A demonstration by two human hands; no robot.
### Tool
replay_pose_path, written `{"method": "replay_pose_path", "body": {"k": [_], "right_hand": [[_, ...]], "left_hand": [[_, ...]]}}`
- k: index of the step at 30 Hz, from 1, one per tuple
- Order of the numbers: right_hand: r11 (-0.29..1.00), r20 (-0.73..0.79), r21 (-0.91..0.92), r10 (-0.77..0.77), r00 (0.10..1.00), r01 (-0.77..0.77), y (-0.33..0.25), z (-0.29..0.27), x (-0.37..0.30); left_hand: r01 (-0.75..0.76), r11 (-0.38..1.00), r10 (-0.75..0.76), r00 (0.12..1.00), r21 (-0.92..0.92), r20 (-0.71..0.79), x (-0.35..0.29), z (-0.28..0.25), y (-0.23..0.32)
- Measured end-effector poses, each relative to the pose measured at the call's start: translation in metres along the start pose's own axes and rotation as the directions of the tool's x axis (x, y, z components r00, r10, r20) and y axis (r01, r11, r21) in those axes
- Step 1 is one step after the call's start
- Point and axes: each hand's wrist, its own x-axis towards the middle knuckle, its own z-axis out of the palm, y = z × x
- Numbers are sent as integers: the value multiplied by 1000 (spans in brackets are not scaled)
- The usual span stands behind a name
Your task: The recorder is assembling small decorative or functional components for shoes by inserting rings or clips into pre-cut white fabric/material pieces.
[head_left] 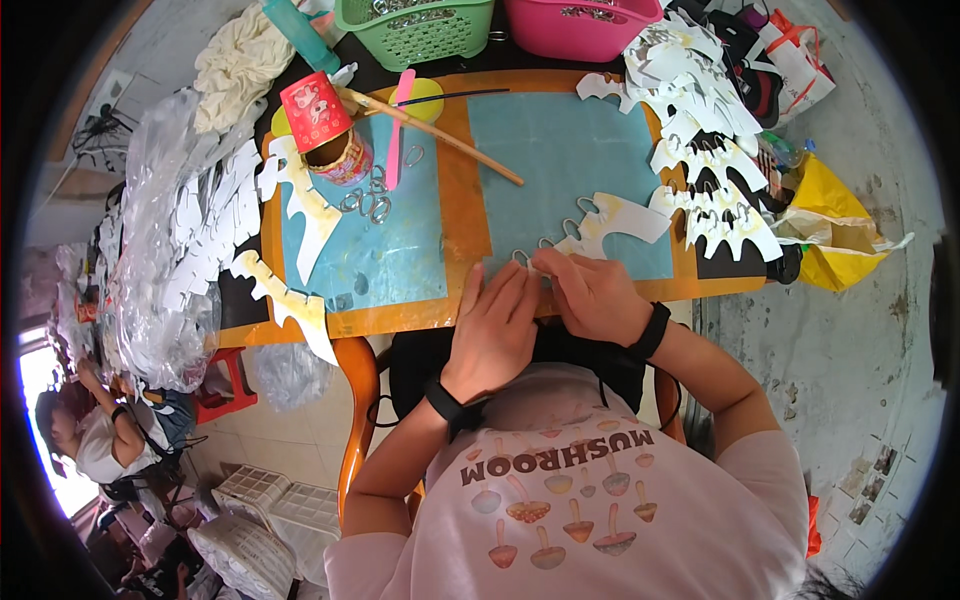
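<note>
Orange table point(455, 215) with blue mats: left hand point(492, 325) flat, fingers loose, right hand point(590, 292) pinching metal ring point(545, 245) onto white cutout point(615, 220) at near edge; ringed cutouts point(715, 215) stacked right, bare cutouts point(295, 215) and loose rings point(368, 200) remaining left.

clutter around the wooden table

a red paper cup point(315, 110) sits on a tin near loose metal rings point(368, 200) — a long wooden stick point(435, 133) and a pink file point(399, 128) lie beside them. green basket point(415, 28) and pink basket point(580, 25) stand at the far edge — stacked white cutouts point(700, 110) right, plastic bags point(165, 240) left, yellow bag point(835, 225) on the floor.
</note>
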Motion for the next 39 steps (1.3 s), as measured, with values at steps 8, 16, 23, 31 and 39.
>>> {"method": "replay_pose_path", "body": {"k": [8,16,23,31,39], "right_hand": [[996,86,-35,81,993,-78,-7,-7,5],[999,3,15,44,999,-44,-6,-5,6],[999,47,-33,-22,999,23,-8,-12,5],[986,61,-139,-84,995,92,-8,-12,2],[986,86,-134,-92,992,103,-7,-14,3]], "left_hand": [[26,998,-32,994,-60,-104,31,-38,-19],[-248,968,239,951,21,198,57,-34,-39],[-412,879,342,895,239,285,41,-35,-20],[-26,999,28,988,-19,150,29,-40,-18],[-38,999,39,999,33,-25,24,-25,-13]]}}
